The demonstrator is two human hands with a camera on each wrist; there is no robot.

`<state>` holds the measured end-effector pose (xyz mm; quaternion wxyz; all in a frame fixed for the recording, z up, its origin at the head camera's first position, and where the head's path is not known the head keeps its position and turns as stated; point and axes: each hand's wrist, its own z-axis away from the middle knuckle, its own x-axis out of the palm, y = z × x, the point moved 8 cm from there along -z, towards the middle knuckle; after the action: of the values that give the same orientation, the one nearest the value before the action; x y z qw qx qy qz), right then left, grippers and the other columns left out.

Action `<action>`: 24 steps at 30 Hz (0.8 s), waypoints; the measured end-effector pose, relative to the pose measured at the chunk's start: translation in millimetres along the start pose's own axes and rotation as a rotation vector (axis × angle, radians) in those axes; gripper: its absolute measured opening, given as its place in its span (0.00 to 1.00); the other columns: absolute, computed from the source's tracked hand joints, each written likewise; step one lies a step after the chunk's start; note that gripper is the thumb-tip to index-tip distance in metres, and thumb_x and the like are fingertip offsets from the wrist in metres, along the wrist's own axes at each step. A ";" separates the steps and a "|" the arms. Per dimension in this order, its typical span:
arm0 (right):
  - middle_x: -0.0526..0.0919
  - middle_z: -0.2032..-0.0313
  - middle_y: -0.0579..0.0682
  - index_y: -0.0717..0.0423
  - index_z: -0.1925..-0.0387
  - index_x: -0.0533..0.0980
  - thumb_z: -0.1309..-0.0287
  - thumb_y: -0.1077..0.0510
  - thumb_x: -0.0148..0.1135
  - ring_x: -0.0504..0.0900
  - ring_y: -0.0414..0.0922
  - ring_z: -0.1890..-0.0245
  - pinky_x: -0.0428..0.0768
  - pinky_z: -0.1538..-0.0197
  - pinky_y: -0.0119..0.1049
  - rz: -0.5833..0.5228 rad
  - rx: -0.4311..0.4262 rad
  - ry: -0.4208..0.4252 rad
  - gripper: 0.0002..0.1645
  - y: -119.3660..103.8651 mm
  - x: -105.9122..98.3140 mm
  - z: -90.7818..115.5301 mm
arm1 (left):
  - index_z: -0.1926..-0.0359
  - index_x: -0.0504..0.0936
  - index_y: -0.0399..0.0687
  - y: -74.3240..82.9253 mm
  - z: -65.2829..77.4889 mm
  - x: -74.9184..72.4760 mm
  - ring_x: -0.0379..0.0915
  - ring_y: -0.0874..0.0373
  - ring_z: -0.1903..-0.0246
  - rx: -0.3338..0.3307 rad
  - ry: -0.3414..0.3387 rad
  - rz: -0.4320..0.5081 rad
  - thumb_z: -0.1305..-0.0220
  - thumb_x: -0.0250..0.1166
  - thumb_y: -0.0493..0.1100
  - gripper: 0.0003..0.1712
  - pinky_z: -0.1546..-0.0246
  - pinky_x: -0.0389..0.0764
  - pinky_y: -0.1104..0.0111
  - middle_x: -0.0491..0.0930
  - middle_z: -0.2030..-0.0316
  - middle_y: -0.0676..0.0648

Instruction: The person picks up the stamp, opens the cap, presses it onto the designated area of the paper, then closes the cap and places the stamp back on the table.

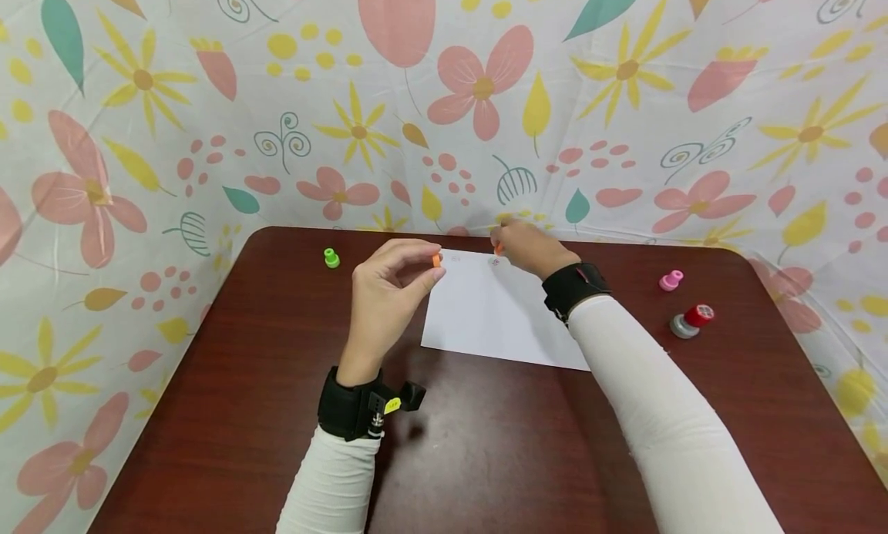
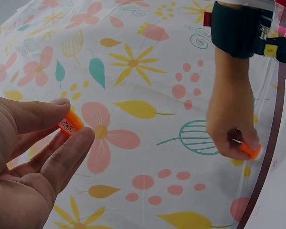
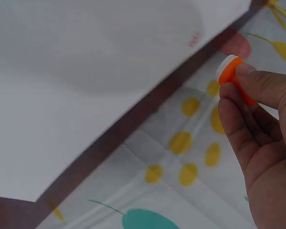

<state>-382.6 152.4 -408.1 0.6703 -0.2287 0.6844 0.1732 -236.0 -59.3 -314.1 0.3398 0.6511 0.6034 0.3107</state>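
My left hand (image 1: 388, 299) pinches a small orange stamp cap (image 2: 70, 123) between thumb and fingertips, over the left edge of the white paper (image 1: 492, 318). The cap's end bears a printed design. Near the paper's far edge, my right hand (image 1: 533, 249) holds an orange stamp (image 3: 233, 76) by its body, thumb against fingers. A white rim shows at the stamp's end, raised off the sheet in the right wrist view. Two small faint prints (image 1: 495, 262) lie along the top of the paper. My right forearm hides the sheet's right side.
A green stamp (image 1: 331, 258) stands at the table's back left. To the right are a pink stamp (image 1: 671, 280) and a red-topped stamp (image 1: 698, 315) beside a grey round piece (image 1: 684, 327). Behind the brown table (image 1: 486, 441) hangs a floral cloth (image 1: 277, 95).
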 end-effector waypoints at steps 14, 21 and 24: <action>0.82 0.57 0.57 0.62 0.56 0.83 0.42 0.67 0.75 0.83 0.54 0.55 0.87 0.52 0.46 -0.189 -0.064 0.299 0.13 -9.8 -65.9 36.6 | 0.53 0.88 0.33 0.4 0.0 0.6 0.86 0.52 0.55 0.003 0.006 0.009 0.41 0.74 0.28 0.14 0.53 0.89 0.62 0.84 0.55 0.40; 0.83 0.60 0.54 0.59 0.59 0.84 0.43 0.67 0.75 0.81 0.49 0.62 0.83 0.60 0.43 -0.326 -0.097 0.505 0.11 -31.1 -79.5 71.0 | 0.52 0.87 0.33 1.3 0.8 5.8 0.86 0.52 0.55 0.006 -0.005 0.022 0.40 0.74 0.28 0.14 0.53 0.89 0.62 0.84 0.55 0.40; 0.84 0.59 0.51 0.56 0.58 0.84 0.44 0.68 0.75 0.81 0.46 0.62 0.84 0.60 0.42 -0.365 -0.081 0.539 0.12 -37.6 -77.1 85.0 | 0.51 0.88 0.34 2.1 1.9 7.0 0.85 0.52 0.55 0.004 -0.008 0.019 0.40 0.74 0.28 0.15 0.54 0.89 0.63 0.84 0.54 0.41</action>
<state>-291.1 173.5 -332.1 0.4753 -0.4117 0.7775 0.0108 -232.7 -52.5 -313.5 0.3381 0.6587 0.5964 0.3101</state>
